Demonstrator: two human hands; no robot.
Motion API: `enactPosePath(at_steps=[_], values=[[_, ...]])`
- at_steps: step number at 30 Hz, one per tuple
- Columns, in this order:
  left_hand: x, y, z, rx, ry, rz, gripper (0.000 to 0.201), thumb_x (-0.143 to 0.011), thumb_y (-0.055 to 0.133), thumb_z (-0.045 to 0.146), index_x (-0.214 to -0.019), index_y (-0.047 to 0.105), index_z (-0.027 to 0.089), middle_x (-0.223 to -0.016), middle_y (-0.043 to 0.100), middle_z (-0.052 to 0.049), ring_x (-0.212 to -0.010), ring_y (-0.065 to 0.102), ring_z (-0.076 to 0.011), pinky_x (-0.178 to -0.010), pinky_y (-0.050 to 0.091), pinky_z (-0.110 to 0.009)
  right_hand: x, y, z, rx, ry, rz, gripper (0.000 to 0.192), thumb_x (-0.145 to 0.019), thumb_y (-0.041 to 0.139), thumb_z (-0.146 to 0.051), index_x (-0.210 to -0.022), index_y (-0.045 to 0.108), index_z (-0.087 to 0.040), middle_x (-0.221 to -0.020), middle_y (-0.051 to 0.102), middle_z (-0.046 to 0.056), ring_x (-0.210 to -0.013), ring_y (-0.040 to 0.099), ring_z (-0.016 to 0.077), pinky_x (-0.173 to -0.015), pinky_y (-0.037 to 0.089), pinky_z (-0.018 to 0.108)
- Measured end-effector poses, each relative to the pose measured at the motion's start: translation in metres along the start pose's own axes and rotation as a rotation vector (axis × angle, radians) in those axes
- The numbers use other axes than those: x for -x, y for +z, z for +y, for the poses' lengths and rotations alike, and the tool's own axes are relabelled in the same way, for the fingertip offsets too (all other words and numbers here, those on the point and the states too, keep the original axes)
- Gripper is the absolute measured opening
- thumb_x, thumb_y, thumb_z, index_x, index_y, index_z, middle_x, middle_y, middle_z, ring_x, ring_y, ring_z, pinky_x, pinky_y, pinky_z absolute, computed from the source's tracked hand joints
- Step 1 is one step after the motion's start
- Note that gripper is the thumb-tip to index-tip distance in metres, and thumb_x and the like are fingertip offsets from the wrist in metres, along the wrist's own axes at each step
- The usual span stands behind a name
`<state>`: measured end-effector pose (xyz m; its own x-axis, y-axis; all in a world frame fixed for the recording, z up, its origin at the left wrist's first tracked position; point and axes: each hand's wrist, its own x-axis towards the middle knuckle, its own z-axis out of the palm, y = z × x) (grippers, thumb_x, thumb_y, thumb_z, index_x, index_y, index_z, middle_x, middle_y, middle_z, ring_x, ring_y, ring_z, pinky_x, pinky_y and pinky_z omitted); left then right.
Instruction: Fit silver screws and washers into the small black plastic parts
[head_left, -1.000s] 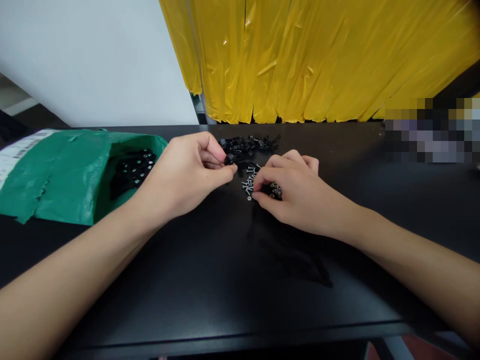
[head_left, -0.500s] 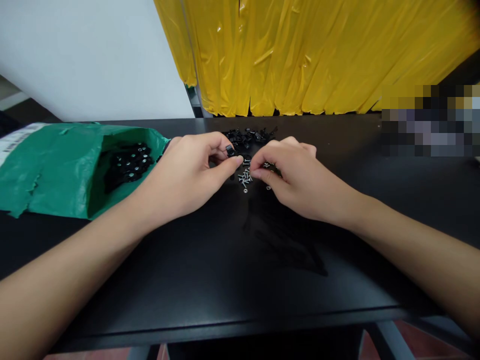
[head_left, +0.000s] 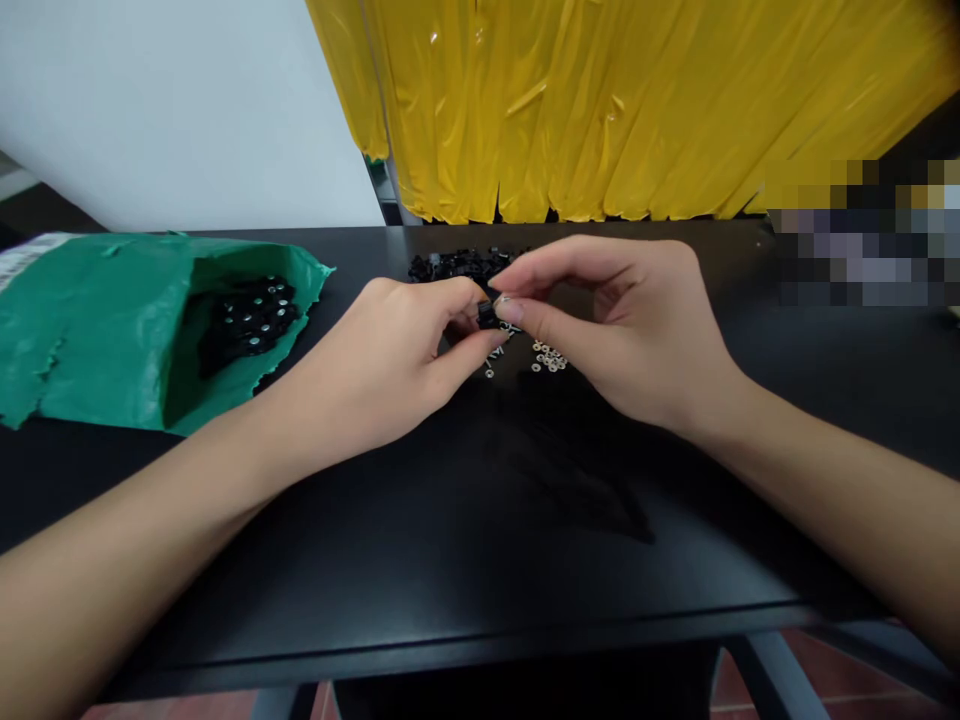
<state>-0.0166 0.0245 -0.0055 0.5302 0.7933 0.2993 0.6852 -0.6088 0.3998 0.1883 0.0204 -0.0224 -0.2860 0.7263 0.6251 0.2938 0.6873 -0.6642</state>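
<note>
Between the thumb and index finger of my left hand is a small black plastic clip. My right hand meets it from the right, thumb and index finger pinched at the clip's edge on what looks like a small silver screw, mostly covered by the fingertips. Below the fingers lie loose silver screws, partly hidden by my left thumb. Beside them, under my right hand, is a cluster of small round nuts or washers. A pile of black plastic clips lies just behind my hands.
A torn green plastic bag lies open at the left, holding black pieces with silver metal centres. Everything rests on a black table. Yellow plastic sheeting hangs behind it, beside a white panel. The far right is pixelated.
My right hand has risen from the screws and moved to the clip in my left hand. The left hand has turned slightly, bringing the clip rightward. The round nuts or washers are now uncovered.
</note>
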Motion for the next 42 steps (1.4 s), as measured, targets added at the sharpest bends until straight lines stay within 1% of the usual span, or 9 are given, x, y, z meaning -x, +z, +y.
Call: enactPosePath(at_steps=[4, 8, 12, 16, 21, 26, 32, 38, 42], values=[[0.0008, 0.0003, 0.0024, -0.002, 0.003, 0.011, 0.018, -0.095, 0.058, 0.031, -0.081, 0.064, 0.02, -0.075, 0.072, 0.001, -0.064, 0.063, -0.0166, -0.058, 0.037, -0.03, 0.0017, 0.0014, -0.0009, 0.037, -0.038, -0.023, 0.008, -0.091, 0.075, -0.014, -0.091, 0.078, -0.021, -0.093, 0.079, 0.002, -0.089, 0.071, 0.0193, -0.085, 0.058, 0.036], [0.0013, 0.0017, 0.0037, 0.001, -0.011, -0.019, 0.02, -0.096, 0.056, 0.03, -0.088, 0.07, 0.02, -0.074, 0.072, 0.001, -0.061, 0.06, -0.0162, -0.058, 0.037, -0.031, 0.0019, 0.0045, 0.0005, 0.006, -0.054, -0.036, 0.008, -0.091, 0.074, -0.015, -0.09, 0.077, -0.022, -0.09, 0.076, 0.002, -0.089, 0.069, 0.0193, -0.082, 0.057, 0.036], [0.001, 0.002, 0.0046, 0.071, -0.035, -0.039, 0.02, -0.094, 0.057, 0.029, -0.085, 0.071, 0.02, -0.072, 0.072, 0.002, -0.06, 0.06, -0.0148, -0.057, 0.039, -0.03, 0.0023, 0.0049, -0.0006, -0.03, -0.029, -0.042, 0.009, -0.09, 0.073, -0.014, -0.089, 0.075, -0.023, -0.091, 0.075, 0.001, -0.089, 0.069, 0.0194, -0.082, 0.057, 0.036], [0.0005, 0.0015, 0.0057, 0.163, -0.077, -0.056, 0.02, -0.093, 0.057, 0.029, -0.081, 0.071, 0.021, -0.077, 0.075, 0.001, -0.068, 0.066, -0.0171, -0.059, 0.044, -0.03, 0.0026, 0.0019, -0.0068, -0.017, 0.05, -0.092, 0.011, -0.092, 0.071, -0.017, -0.089, 0.074, -0.027, -0.095, 0.075, 0.001, -0.093, 0.07, 0.0205, -0.087, 0.058, 0.037], [0.0005, 0.0017, 0.006, 0.192, -0.08, -0.059, 0.021, -0.092, 0.057, 0.028, -0.077, 0.07, 0.021, -0.073, 0.074, 0.001, -0.064, 0.065, -0.0172, -0.056, 0.044, -0.03, 0.0025, 0.0, -0.0082, -0.018, 0.072, -0.111, 0.01, -0.091, 0.072, -0.018, -0.087, 0.073, -0.027, -0.096, 0.076, 0.002, -0.096, 0.07, 0.0228, -0.089, 0.059, 0.04], [0.001, 0.0021, 0.0061, 0.145, -0.074, -0.049, 0.019, -0.092, 0.059, 0.029, -0.08, 0.071, 0.021, -0.076, 0.075, 0.001, -0.067, 0.066, -0.0179, -0.058, 0.044, -0.032, 0.0013, -0.001, -0.0052, -0.066, 0.074, -0.124, 0.008, -0.089, 0.074, -0.018, -0.09, 0.074, -0.026, -0.097, 0.077, 0.003, -0.094, 0.071, 0.0235, -0.087, 0.06, 0.042], [0.0025, 0.0032, 0.0031, 0.074, -0.016, -0.058, 0.02, -0.095, 0.058, 0.031, -0.083, 0.072, 0.024, -0.067, 0.071, 0.003, -0.053, 0.056, -0.0155, -0.054, 0.037, -0.033, -0.0005, -0.0029, -0.0032, -0.14, 0.116, -0.168, 0.009, -0.088, 0.076, -0.016, -0.094, 0.075, -0.023, -0.096, 0.078, 0.002, -0.088, 0.072, 0.0209, -0.081, 0.059, 0.038], [0.0035, 0.002, 0.0021, 0.031, 0.028, -0.068, 0.019, -0.096, 0.056, 0.032, -0.087, 0.073, 0.026, -0.065, 0.069, 0.003, -0.056, 0.057, -0.0172, -0.057, 0.036, -0.034, 0.0003, -0.0029, -0.0051, -0.141, 0.167, -0.18, 0.007, -0.089, 0.075, -0.017, -0.095, 0.075, -0.021, -0.096, 0.078, 0.002, -0.087, 0.072, 0.0196, -0.078, 0.058, 0.035], [0.0041, 0.0016, 0.0046, 0.021, 0.023, -0.075, 0.021, -0.097, 0.055, 0.034, -0.09, 0.073, 0.024, -0.063, 0.066, 0.002, -0.056, 0.056, -0.017, -0.057, 0.037, -0.034, 0.0001, -0.0033, -0.0064, -0.136, 0.16, -0.181, 0.008, -0.09, 0.074, -0.014, -0.093, 0.074, -0.021, -0.094, 0.077, 0.002, -0.085, 0.072, 0.0185, -0.076, 0.059, 0.033]])
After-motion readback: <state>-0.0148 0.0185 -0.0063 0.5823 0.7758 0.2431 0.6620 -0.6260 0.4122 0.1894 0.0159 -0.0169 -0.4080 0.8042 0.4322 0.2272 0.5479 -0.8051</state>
